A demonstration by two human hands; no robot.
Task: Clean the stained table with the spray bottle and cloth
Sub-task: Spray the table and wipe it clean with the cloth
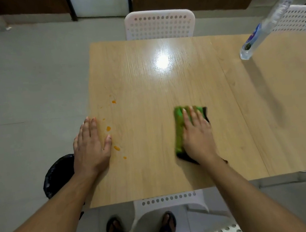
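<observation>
The right hand (196, 135) pressed flat, fingers spread, on the green cloth (180, 130) mid-counter (164, 87), likely to wipe toward the orange stains (108, 128) beside the flat, bracing left hand (91, 147), spray bottle (264, 25) standing far right.
</observation>
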